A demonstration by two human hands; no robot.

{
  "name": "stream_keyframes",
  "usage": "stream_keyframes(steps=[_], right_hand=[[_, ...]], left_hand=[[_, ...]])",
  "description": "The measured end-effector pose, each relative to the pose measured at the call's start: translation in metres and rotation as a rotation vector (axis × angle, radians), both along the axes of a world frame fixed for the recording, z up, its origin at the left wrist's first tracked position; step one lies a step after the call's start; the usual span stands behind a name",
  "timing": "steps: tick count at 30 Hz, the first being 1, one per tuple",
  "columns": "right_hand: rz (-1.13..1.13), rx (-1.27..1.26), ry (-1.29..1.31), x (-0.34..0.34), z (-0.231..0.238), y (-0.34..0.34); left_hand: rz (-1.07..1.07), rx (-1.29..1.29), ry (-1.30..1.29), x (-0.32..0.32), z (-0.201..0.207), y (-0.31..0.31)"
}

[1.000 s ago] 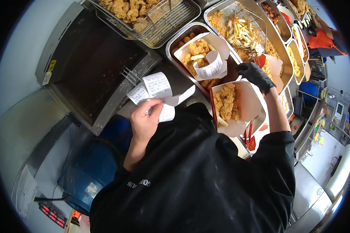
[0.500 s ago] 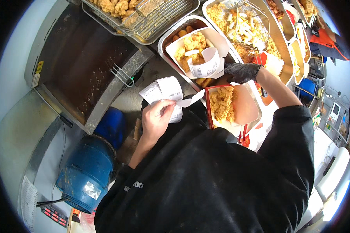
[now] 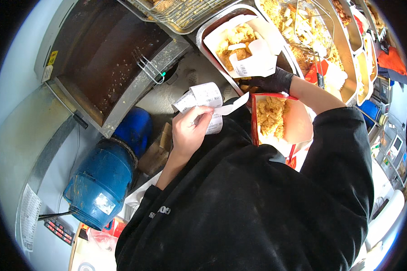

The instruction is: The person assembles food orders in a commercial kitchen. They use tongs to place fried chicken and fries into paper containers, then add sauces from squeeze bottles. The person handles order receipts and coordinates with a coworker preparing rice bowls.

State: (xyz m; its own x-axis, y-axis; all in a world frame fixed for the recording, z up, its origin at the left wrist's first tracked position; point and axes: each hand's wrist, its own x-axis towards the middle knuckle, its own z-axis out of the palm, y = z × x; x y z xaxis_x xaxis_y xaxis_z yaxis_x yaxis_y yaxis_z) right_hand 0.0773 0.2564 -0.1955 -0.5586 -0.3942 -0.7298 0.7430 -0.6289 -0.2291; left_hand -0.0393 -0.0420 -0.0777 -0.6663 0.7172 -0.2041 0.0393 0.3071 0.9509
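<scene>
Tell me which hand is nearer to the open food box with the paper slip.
Right. The gloved right hand is close to the food box, by its lower-right edge in view; the bare left hand, holding paper slips, is farther off, toward the lower left.

We see curled white printed slips (image 3: 207, 95) of thin, smooth paper, and a close-fitting black glove (image 3: 278, 82) with a smooth, wrinkled skin. The loose black long-sleeved top (image 3: 253, 203) is matt cloth, softly creased. Near it we find a red-and-white open box (image 3: 301, 123) in smooth card; the golden fried chicken (image 3: 272, 116) inside wears a rough, craggy crust. The rectangular silvery tray (image 3: 216, 67) looks like smooth, shiny metal, and the silver wire rack (image 3: 185, 13) is thin metal. We note a rounded blue drum (image 3: 97, 180) of semi-glossy, smeared plastic, and a broad grey metal basin (image 3: 130, 103), its rim speckled and its brown interior stained.
</scene>
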Motion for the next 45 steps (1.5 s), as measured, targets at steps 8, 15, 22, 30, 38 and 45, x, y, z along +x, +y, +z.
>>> stream_keyframes(steps=[8,15,22,30,38,45], right_hand=[[-0.064,-0.023,-0.047,-0.006,0.005,0.000],[-0.102,-0.035,-0.076,-0.010,0.007,0.001],[-0.122,-0.033,-0.090,-0.009,0.011,-0.001],[-0.126,-0.010,-0.091,-0.006,0.015,0.002],[0.983,1.314,0.782,0.023,0.078,0.038],[0.591,1.489,0.330,0.080,0.188,0.065]], left_hand=[[0.051,0.034,0.065,0.001,-0.001,-0.005],[0.080,0.007,0.117,-0.003,0.000,-0.010],[0.093,-0.004,0.087,-0.007,0.000,-0.012],[0.070,0.008,0.099,-0.006,-0.006,-0.015],[-0.009,0.007,0.091,-0.005,-0.004,-0.013],[-0.081,0.019,0.113,0.000,-0.006,0.001]])
